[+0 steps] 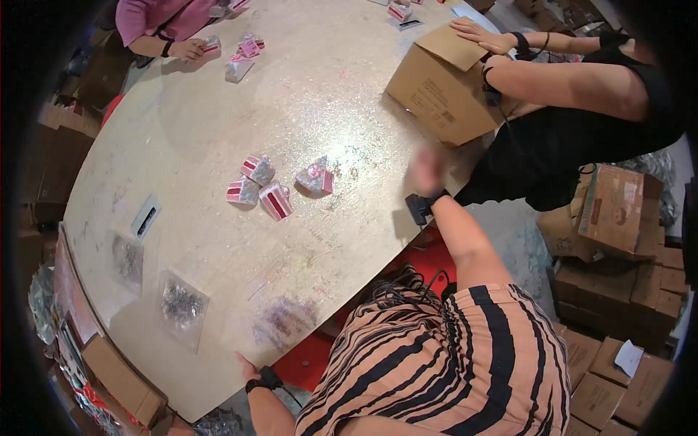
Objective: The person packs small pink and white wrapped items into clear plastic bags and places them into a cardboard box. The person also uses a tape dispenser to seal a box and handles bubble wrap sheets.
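Note:
My left hand (248, 368) is at the table's near edge, with a dark band round the wrist. Its visible fingers are stretched out, and nothing shows in it. My right hand (427, 171) is by the table's right edge, close to a cardboard box (440, 91); it is smeared, so its fingers cannot be made out. Mid-table are several cake-slice-shaped pieces in pink, red and glittery grey: three in a cluster (275, 201) and a single slice (315, 176) just right of them. Neither hand touches these.
At the right, a co-worker's hands (486, 36) are on the box. Across the table, another person's hand (190, 50) touches a similar slice. Clear bags (184, 305) and a small flat packet (146, 216) lie at left. Stacked cartons (618, 291) stand on the floor at right.

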Demonstrator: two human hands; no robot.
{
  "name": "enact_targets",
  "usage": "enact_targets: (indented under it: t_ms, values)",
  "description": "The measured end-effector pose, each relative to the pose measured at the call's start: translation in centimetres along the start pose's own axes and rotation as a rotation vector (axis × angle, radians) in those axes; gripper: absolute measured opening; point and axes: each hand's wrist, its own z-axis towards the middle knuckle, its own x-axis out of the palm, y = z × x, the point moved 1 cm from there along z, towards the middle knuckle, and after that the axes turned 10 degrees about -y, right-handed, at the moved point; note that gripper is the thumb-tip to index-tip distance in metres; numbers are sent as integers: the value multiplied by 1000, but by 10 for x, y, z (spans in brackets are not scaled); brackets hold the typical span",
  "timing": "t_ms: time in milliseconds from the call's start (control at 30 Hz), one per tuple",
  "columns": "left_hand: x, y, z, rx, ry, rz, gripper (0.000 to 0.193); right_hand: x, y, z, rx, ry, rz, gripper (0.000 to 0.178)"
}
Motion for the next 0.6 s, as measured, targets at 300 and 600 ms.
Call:
enact_targets:
  t_ms: [300, 600]
  values:
    - [0, -2, -4, 32, -51, 152, 99, -6, -85, 26, -27, -104, -225, 32]
    - [-9, 6, 2, 85, -72, 127, 100, -13, -71, 47, -9, 174, -77, 27]
